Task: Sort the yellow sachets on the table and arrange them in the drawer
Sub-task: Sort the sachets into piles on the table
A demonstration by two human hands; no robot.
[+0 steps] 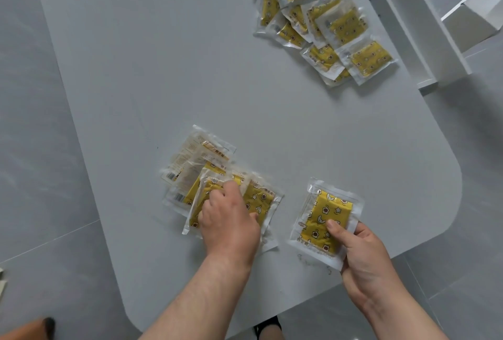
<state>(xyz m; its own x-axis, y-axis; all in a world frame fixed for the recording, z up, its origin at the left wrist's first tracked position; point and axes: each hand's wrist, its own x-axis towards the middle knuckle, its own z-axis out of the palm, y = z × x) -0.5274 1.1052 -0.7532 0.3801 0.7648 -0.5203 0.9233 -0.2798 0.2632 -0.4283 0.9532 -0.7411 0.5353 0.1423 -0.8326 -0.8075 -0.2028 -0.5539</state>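
Several yellow sachets in clear wrappers lie in a small heap [201,165] near the table's front left. My left hand [228,220] lies on top of that heap with its fingers curled onto the uppermost sachets. A single yellow sachet [324,217] with star and moon prints sits to the right, and my right hand [359,255] pinches its lower right corner, thumb on top. A larger loose pile of sachets [321,18] is spread at the far right of the white table [190,67]. The drawer is not clearly in view.
White furniture panels [424,40] stand past the table's right edge, with an open white box [479,16] beyond them. Grey tiled floor surrounds the table. A dark shoe [268,326] shows under the near edge.
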